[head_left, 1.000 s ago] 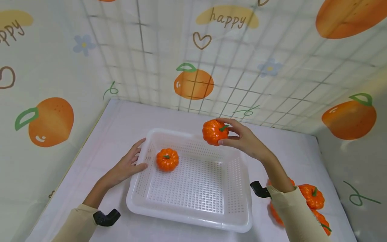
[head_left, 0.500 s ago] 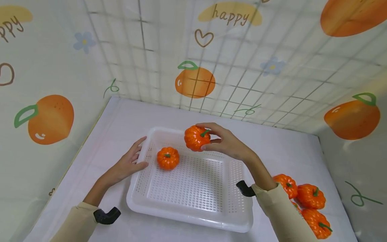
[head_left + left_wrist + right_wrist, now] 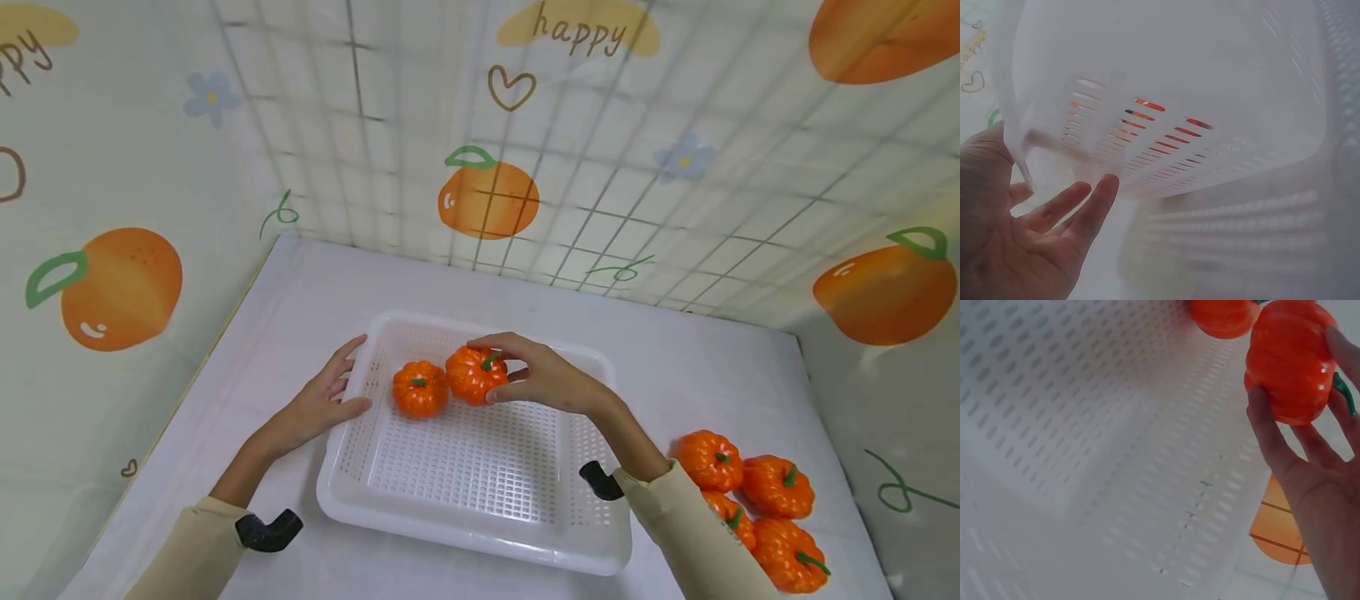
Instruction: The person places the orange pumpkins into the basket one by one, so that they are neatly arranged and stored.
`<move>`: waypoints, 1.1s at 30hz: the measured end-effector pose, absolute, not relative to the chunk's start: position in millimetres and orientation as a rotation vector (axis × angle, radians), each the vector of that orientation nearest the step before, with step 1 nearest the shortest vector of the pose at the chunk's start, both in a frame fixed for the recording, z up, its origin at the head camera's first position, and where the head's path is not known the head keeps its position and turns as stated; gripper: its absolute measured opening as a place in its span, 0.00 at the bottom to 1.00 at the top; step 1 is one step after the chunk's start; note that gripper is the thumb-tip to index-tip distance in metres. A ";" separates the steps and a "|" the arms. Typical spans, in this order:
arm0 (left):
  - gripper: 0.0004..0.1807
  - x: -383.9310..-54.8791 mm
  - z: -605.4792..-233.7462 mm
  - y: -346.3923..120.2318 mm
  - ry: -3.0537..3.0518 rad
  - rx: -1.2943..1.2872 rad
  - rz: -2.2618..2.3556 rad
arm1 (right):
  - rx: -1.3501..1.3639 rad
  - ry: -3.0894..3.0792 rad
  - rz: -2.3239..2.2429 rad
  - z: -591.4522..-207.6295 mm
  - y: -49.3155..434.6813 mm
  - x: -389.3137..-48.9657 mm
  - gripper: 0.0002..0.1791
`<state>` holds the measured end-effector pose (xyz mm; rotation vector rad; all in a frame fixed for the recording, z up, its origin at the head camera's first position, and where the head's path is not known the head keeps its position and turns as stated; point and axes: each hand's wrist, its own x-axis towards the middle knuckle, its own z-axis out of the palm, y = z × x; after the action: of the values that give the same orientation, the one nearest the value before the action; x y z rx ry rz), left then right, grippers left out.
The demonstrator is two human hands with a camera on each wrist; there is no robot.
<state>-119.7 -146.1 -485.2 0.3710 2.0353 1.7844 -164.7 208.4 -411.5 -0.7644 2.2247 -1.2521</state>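
A white perforated plastic basket (image 3: 472,550) stands on the table. One small orange pumpkin (image 3: 420,390) with a green stem sits inside, toward its far left corner. My right hand (image 3: 551,375) grips a second pumpkin (image 3: 474,377) between thumb and fingers, low inside the basket and right beside the first one. In the right wrist view, the fingers reach around the held pumpkin (image 3: 1291,362), its stem toward the palm. My left hand (image 3: 315,410) is at the basket's left rim, fingers spread and fairly straight. From the left wrist, fingertips (image 3: 1107,182) show against the outer wall.
Several more orange pumpkins (image 3: 778,487) lie grouped on the white table (image 3: 697,367) to the right of the basket, partly covered by the right sleeve (image 3: 686,533). A patterned curtain (image 3: 360,183) with printed oranges rises behind the table and along both sides.
My right hand has carried its pumpkin leftward and down into the basket, beside the first pumpkin. More of the pumpkins at right has come into view. The left hand has stayed at the rim.
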 end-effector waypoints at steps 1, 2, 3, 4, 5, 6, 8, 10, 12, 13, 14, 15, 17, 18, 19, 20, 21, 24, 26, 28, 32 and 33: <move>0.48 -119.7 -485.0 -145.9 2.039 0.371 1.782 | -0.771 2.220 -1.244 -413.8 208.4 -164.7 0.37; 0.48 -119.7 -485.0 -145.9 2.042 0.370 1.779 | -0.778 2.216 -1.236 -416.1 208.2 -164.9 0.37; 0.48 -119.7 -484.9 -145.8 2.042 0.369 1.779 | -0.783 2.212 -1.227 -418.0 208.2 -164.9 0.36; 0.48 -119.7 -485.1 -145.8 2.041 0.369 1.781 | -0.783 2.208 -1.218 -419.8 207.9 -165.0 0.36; 0.48 -119.7 -485.5 -145.9 2.041 0.369 1.781 | -0.784 2.204 -1.210 -421.9 207.7 -165.1 0.36; 0.48 -119.8 -485.9 -145.9 2.040 0.370 1.782 | -0.782 2.202 -1.200 -424.1 207.5 -165.3 0.36; 0.48 -119.9 -487.0 -146.1 2.039 0.370 1.784 | -0.774 2.198 -1.182 -427.5 207.1 -165.4 0.35; 0.48 -119.9 -487.9 -146.3 2.037 0.372 1.786 | -0.764 2.195 -1.164 -430.6 206.7 -165.5 0.35; 0.48 -119.9 -488.4 -146.4 2.036 0.375 1.787 | -0.765 2.197 -1.144 -432.8 206.7 -165.2 0.35; 0.48 -119.8 -488.6 -146.5 2.035 0.376 1.787 | -0.766 2.200 -1.133 -433.5 206.7 -164.9 0.35; 0.48 -119.8 -488.6 -146.6 2.035 0.377 1.788 | -0.767 2.203 -1.122 -434.4 206.8 -164.8 0.35; 0.48 -119.7 -488.5 -146.6 2.036 0.378 1.790 | -0.767 2.207 -1.111 -435.1 206.8 -164.8 0.36; 0.48 -119.7 -488.3 -146.8 2.037 0.380 1.790 | -0.767 2.211 -1.095 -436.9 207.0 -164.8 0.36; 0.48 -119.6 -488.0 -146.8 2.038 0.381 1.790 | -0.762 2.215 -1.083 -437.7 206.9 -164.8 0.37; 0.48 -119.5 -487.9 -146.8 2.038 0.380 1.792 | -0.760 2.219 -1.074 -438.5 206.8 -164.8 0.37; 0.48 -119.5 -487.7 -146.8 2.038 0.380 1.794 | -0.756 2.219 -1.067 -439.6 206.7 -164.8 0.37; 0.48 -119.5 -487.5 -146.7 2.037 0.380 1.795 | -0.755 2.221 -1.059 -440.6 206.5 -164.8 0.37; 0.48 -119.2 -487.3 -146.5 2.038 0.380 1.793 | -0.748 2.239 -1.026 -444.3 205.5 -164.3 0.36; 0.48 -119.1 -487.2 -146.4 2.039 0.377 1.793 | -0.744 2.250 -1.001 -446.8 204.8 -163.9 0.36; 0.48 -118.9 -487.1 -146.3 2.041 0.376 1.793 | -0.744 2.262 -0.979 -448.2 203.5 -163.2 0.36; 0.48 -118.6 -486.3 -146.0 2.044 0.376 1.795 | -0.743 2.267 -0.962 -447.4 201.3 -161.7 0.36; 0.48 -118.6 -486.2 -145.9 2.043 0.378 1.797 | -0.746 2.266 -0.964 -446.9 201.0 -161.5 0.37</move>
<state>-118.6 -145.9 -486.2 0.3776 2.0432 1.7975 -161.5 201.0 -446.9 -0.7456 2.2661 -0.9645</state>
